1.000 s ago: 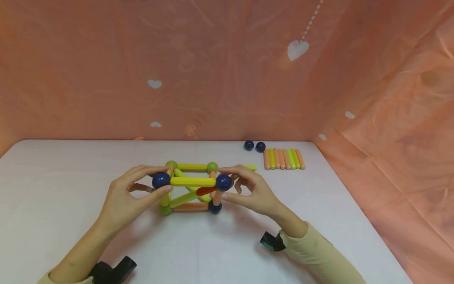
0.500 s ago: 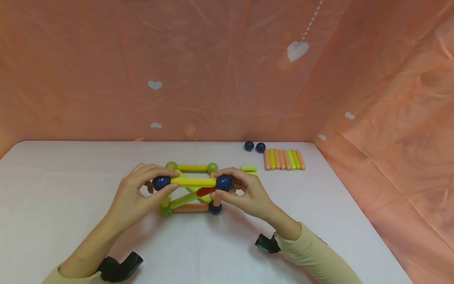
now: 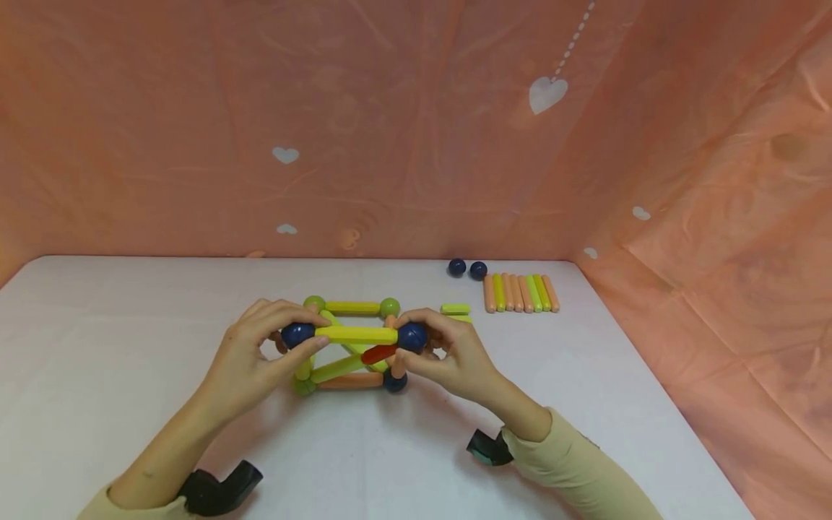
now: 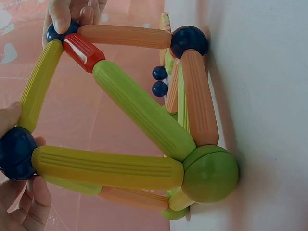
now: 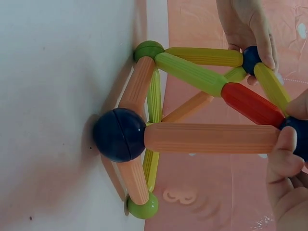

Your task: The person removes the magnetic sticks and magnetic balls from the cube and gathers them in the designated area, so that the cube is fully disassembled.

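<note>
A frame of magnetic sticks and balls stands on the table between both hands. Its raised yellow stick [image 3: 357, 335] joins a left blue ball [image 3: 297, 335] and a right blue ball [image 3: 412, 337]. My left hand [image 3: 250, 365] holds the left ball, its thumb and a finger reaching onto the stick's end. With thumb and fingers my right hand [image 3: 458, 357] pinches the right ball. From that ball a red stick [image 5: 252, 103] meets a light-green stick [image 4: 144, 106], slanting down to a green ball [image 4: 211, 174]. An orange stick [image 5: 211, 138] drops to a lower blue ball [image 5: 119, 134]. Hands cover parts of the frame.
On the white table [image 3: 364, 462], two loose blue balls [image 3: 457, 268] lie at the back right, beside a row of several orange, yellow and green sticks [image 3: 520, 292]. Two yellow-green sticks [image 3: 455, 309] lie just beyond my right hand. A pink curtain [image 3: 416, 130] hangs behind.
My left hand has shifted right, its fingertips moving from the ball towards the stick's end. My right hand has moved slightly left, uncovering more of the two loose yellow-green sticks. The frame stays nearly still.
</note>
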A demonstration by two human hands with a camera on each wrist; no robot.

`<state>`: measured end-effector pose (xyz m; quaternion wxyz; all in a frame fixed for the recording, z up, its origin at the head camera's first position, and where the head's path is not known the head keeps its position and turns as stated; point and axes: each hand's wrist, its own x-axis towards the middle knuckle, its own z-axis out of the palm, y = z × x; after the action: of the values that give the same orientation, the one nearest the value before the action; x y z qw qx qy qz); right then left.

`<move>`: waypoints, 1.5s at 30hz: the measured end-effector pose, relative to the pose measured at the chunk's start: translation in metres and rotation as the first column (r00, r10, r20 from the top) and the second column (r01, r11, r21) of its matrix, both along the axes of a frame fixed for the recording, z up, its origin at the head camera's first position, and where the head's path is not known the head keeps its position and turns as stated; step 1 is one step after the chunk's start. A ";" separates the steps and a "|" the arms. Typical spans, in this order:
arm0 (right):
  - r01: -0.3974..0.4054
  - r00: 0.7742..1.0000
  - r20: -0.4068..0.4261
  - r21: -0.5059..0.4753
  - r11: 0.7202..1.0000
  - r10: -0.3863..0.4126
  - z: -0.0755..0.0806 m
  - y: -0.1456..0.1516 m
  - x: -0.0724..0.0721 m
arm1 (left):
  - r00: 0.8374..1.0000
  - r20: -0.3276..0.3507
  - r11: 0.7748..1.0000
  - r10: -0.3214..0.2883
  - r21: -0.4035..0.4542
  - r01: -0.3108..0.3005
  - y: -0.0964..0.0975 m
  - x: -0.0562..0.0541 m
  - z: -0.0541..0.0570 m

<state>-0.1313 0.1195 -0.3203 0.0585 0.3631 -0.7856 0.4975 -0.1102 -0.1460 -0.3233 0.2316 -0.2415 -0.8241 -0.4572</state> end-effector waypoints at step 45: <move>0.030 0.998 -0.054 0.066 0.997 -0.027 -0.002 0.006 -0.002 | 0.999 -0.023 1.000 0.027 0.000 -0.027 0.003 -0.001 -0.001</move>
<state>-0.1337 0.1257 -0.3219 0.0744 0.3667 -0.8051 0.4603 -0.1112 -0.1428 -0.3243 0.2473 -0.2358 -0.8244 -0.4512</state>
